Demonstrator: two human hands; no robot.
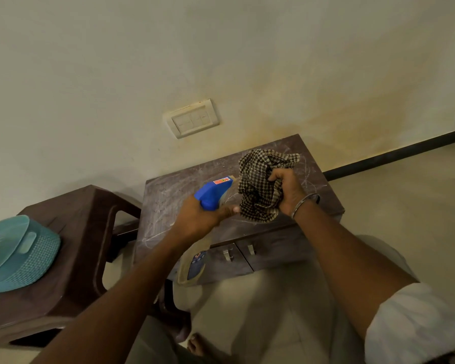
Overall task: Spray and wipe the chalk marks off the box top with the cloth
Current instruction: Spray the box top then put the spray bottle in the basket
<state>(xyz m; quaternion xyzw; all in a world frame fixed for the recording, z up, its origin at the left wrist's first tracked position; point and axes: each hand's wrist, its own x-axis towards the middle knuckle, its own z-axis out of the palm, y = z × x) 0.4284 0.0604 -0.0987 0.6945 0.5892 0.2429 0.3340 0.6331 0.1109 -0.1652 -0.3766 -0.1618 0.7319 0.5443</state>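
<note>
A dark brown box [174,195] with two small front doors stands against the wall, its top covered in faint white chalk scribbles. My left hand [197,219] grips a spray bottle [213,193] by its blue trigger head, nozzle aimed at the cloth; the bottle's body hangs below my wrist. My right hand [286,193] holds a bunched brown-and-beige checked cloth [260,182] just above the box top, right of the nozzle. A metal bangle sits on my right wrist.
A brown plastic stool [84,232] stands left of the box, with a teal woven basket [16,253] on it. A switch plate [193,118] is on the wall behind. Pale floor tiles and a dark skirting run to the right. My bare foot [197,345] shows below.
</note>
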